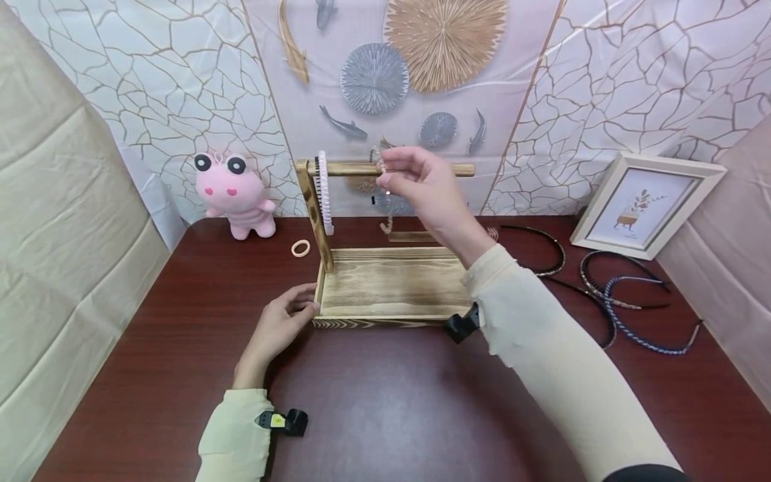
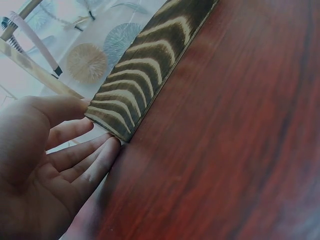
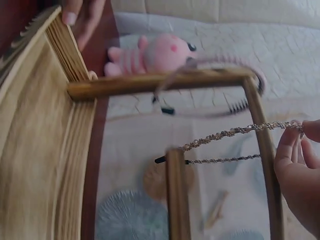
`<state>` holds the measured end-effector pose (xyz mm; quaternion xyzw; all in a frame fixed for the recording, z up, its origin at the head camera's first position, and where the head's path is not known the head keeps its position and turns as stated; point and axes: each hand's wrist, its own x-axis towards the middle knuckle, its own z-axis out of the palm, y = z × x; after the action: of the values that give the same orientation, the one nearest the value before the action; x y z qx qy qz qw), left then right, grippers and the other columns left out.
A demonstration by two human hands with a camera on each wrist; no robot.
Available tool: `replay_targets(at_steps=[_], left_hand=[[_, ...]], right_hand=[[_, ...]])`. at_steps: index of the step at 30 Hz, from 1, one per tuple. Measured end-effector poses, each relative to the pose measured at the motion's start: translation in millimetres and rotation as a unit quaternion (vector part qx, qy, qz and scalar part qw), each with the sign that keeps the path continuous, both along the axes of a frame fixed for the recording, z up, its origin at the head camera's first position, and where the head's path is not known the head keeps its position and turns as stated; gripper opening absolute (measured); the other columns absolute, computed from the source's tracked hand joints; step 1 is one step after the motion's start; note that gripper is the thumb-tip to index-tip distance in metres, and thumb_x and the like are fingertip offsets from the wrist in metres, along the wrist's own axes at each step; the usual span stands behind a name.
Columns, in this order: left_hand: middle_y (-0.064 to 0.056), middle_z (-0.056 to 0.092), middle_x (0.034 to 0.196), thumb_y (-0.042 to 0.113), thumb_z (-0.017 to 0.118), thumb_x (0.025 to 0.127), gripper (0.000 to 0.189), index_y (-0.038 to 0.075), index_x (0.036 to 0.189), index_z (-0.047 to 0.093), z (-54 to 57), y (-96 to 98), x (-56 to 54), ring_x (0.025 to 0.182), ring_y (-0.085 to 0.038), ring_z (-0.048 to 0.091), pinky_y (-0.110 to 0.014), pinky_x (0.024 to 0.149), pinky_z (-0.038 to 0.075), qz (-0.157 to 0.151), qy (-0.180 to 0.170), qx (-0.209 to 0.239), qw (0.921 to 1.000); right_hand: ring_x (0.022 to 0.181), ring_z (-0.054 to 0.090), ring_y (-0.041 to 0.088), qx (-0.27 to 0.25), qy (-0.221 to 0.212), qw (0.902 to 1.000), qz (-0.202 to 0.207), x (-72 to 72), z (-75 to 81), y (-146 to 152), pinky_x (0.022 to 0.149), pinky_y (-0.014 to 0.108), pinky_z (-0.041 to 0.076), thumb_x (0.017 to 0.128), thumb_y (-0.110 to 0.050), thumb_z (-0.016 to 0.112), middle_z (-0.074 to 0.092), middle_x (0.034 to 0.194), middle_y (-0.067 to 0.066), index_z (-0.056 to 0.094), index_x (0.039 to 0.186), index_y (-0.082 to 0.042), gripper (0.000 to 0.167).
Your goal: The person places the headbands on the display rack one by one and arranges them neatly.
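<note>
My right hand (image 1: 430, 191) pinches a beaded headband (image 3: 225, 134) near the middle of its curve, thumb against fingers. The headband is up at the rail (image 1: 349, 169) of a wooden rack; in the right wrist view its two ends straddle the rail's free end. A pale pink toothed headband (image 1: 325, 194) hangs on that rail close to the post (image 1: 312, 214). Down at the left front corner of the rack's tray (image 1: 391, 284), my left hand (image 1: 283, 321) holds the end wall, thumb at the rim and the other fingers along the outside.
Several dark and blue headbands (image 1: 641, 338) lie on the table's right side. Behind them leans a picture frame (image 1: 647, 204). A pink plush toy (image 1: 235, 194) stands at the back left, and a small pale ring (image 1: 300, 248) lies beside the post.
</note>
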<state>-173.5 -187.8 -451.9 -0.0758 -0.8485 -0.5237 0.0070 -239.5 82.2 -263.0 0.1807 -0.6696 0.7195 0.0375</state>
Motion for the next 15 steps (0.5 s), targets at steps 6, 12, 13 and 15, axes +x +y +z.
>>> replay_targets(at_steps=[6,12,13,15], left_hand=[[-0.015,0.07,0.114,0.015,0.067,0.095,0.039,0.007,0.133,0.061,0.6,0.8,-1.0,0.104,-0.026,0.067,-0.035,0.089,0.052,0.001,-0.006,-0.007,1.0],[-0.015,0.07,0.113,0.016,0.067,0.095,0.039,0.007,0.133,0.061,0.7,0.2,-0.8,0.104,-0.026,0.067,-0.04,0.09,0.052,0.0,-0.003,-0.009,1.0],[-0.016,0.07,0.113,0.016,0.067,0.095,0.04,0.007,0.133,0.061,0.6,0.1,-0.7,0.104,-0.027,0.067,-0.04,0.091,0.051,-0.001,-0.003,-0.008,1.0],[-0.017,0.07,0.114,0.016,0.067,0.095,0.041,0.005,0.134,0.06,0.2,-0.3,-0.5,0.104,-0.027,0.067,-0.041,0.09,0.051,-0.001,-0.001,-0.009,1.0]], right_hand=[[0.085,0.065,0.015,-0.009,-0.001,0.9999,0.006,-1.6,-8.9,-27,0.085,0.027,0.055,0.087,0.01,0.066,0.065,0.109,0.021,0.06,0.119,0.009,0.032],[0.084,0.065,0.012,0.007,0.015,0.9999,-0.002,-3.1,-11.9,-44,0.085,0.028,0.055,0.088,0.006,0.067,0.067,0.105,0.016,0.061,0.118,0.009,0.031],[0.084,0.065,0.011,0.004,0.016,0.9999,-0.002,-3.5,-12.5,-46,0.085,0.028,0.055,0.088,0.006,0.067,0.067,0.104,0.015,0.061,0.118,0.009,0.03],[0.083,0.065,0.011,-0.002,0.019,0.9998,-0.004,-3.6,-13.6,-50,0.085,0.029,0.055,0.088,0.006,0.067,0.068,0.103,0.015,0.062,0.118,0.01,0.03]])
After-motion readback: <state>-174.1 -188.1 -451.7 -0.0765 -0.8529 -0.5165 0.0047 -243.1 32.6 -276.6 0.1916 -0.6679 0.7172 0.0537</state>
